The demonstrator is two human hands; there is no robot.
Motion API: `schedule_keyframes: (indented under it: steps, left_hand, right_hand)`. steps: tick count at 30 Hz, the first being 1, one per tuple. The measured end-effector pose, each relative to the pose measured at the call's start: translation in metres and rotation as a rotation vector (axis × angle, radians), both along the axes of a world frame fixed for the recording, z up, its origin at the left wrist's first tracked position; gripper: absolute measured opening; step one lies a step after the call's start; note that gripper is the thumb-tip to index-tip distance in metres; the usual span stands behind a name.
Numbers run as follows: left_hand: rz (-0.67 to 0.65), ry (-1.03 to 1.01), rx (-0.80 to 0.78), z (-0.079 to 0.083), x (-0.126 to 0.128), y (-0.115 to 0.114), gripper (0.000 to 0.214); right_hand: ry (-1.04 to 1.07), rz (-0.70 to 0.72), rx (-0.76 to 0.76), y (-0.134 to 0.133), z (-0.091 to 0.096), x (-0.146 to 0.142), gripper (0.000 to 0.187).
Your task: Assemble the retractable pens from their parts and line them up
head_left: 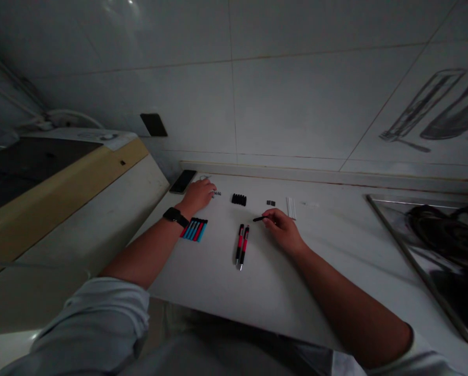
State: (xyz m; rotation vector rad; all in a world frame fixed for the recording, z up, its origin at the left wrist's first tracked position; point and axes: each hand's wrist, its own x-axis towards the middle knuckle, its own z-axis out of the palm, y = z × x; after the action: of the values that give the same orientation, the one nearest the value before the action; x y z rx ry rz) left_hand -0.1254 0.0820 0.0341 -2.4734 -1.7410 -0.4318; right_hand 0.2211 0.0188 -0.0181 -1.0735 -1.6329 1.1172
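Note:
My left hand (200, 195) reaches over the left back of the white counter, its fingers bent and close together at a small group of silver pen tips (218, 194). Whatever lies between those fingertips is hidden. Between thumb and fingers of my right hand (281, 226) is a short black pen part (259, 219), pointing left above the counter. Two red and black pens (243, 246) with silver tips lie side by side between my hands. Under my left wrist is a row of red and blue pen barrels (196, 230), partly covered.
Black grips (239, 199) stand in a row at the back middle. Small dark pieces (271, 203) and thin white refills (291, 208) lie farther right. A phone (183, 181) rests at the back left corner. A stove (433, 245) borders the right side, a large appliance (101, 209) the left.

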Motion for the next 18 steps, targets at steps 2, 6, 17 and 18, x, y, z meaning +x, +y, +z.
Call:
schedule_keyframes:
  steps: [2,6,17,18]
  left_hand:
    - [-0.078,-0.018,0.02,0.008,0.018,-0.008,0.02]
    - [-0.455,-0.098,-0.111,0.023,0.071,-0.029,0.033]
    - [-0.659,-0.08,-0.17,0.027,0.121,-0.045,0.049]
    - [-0.638,-0.091,-0.162,0.027,0.12,-0.042,0.048]
  right_hand:
    - [0.027,0.014,-0.028,0.001,-0.002,-0.002,0.026]
    - [0.085,0.048,-0.069,0.003,-0.005,-0.004,0.026]
    - [0.234,0.127,-0.146,0.007,-0.003,-0.004,0.057]
    - [0.211,0.112,-0.131,0.008,-0.003,-0.003,0.057]
